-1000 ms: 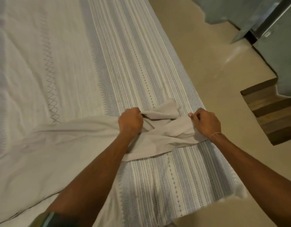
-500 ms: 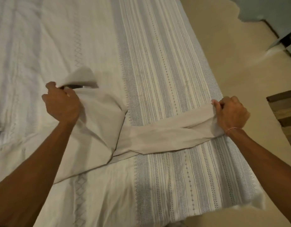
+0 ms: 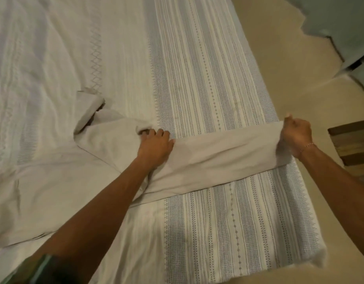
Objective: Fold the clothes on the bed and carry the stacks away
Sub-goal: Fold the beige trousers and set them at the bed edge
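Stretching the sleeve point(image 3: 228, 152) flat across the striped right edge of the bed point(image 3: 228, 222) is the step in hand, so keep it taut between your two hands. Your left hand point(image 3: 154, 146) lies on the garment point(image 3: 54, 181) where the sleeve joins the body, fingers curled into a bunch of cloth there; press down rather than drag, or the body spread toward the left side will shift. Your right hand point(image 3: 296, 134) pinches the cuff end at the bed's right edge, fingers closed on it. Pull level and smooth the wrinkles before folding inward. Farther up, the collar point(image 3: 89, 107) lies rumpled; it likely needs flattening too.
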A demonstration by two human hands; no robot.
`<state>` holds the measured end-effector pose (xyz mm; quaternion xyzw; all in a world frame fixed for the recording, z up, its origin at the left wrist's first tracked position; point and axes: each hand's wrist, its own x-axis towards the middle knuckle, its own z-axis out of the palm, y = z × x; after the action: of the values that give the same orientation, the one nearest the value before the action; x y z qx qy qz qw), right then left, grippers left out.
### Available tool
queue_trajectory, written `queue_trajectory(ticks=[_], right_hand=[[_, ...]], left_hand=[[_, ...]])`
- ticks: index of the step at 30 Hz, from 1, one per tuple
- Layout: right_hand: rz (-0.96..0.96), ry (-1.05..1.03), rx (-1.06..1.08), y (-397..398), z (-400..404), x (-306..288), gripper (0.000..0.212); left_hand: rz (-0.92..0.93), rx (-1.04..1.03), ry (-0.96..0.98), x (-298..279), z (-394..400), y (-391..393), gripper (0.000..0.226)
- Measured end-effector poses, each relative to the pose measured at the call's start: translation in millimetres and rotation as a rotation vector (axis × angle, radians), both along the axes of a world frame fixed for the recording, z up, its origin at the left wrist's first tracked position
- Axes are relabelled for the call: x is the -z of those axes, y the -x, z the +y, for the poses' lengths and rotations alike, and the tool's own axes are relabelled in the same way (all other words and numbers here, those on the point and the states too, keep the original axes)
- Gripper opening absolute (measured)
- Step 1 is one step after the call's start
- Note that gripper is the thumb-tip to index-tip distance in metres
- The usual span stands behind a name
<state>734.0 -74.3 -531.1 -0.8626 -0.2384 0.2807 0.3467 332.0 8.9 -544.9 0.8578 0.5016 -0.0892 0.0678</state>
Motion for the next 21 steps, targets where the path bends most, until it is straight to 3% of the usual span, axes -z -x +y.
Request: queue_trajectory(ticks=[3, 7, 10, 13, 16, 18, 21], right_hand=[[0.219, 0.091, -0.202, -4.8, -3.3, -5.4, 0.042], [0.177, 0.05, -0.38, -12.1, -4.3, 4.3, 0.014], [0.056, 0.014, -0.371, -14.4, -7.3, 9.8, 0.016], [-0.123, 0.031, -0.422, -13.9, -10.0, 18.0, 0.026], [-0.313, 0.072, -0.413, -11.5, -10.9, 25.6, 0.035], [-0.391, 0.214, -0.326, -8.6, -12.3, 27.2, 0.046], [-0.718, 0.229, -0.24, 4.7, -20.6, 25.4, 0.047]], left_hand=[[0.063, 0.002, 0.14, -2.8, 18.9, -5.7, 0.037], [0.014, 0.13, 0.311, -4.4, 36.4, -4.1, 0.02], [-0.223, -0.003, 0.292, 0.9, 40.6, 1.5, 0.02], [-0.318, -0.085, 0.223, 5.2, 41.4, 2.2, 0.021], [-0.243, -0.09, 0.097, 11.0, 39.0, -7.0, 0.019], [-0.122, -0.1, -0.013, 13.7, 34.5, -12.5, 0.01], [0.0, -0.166, -0.168, 11.9, 19.3, -22.1, 0.026]])
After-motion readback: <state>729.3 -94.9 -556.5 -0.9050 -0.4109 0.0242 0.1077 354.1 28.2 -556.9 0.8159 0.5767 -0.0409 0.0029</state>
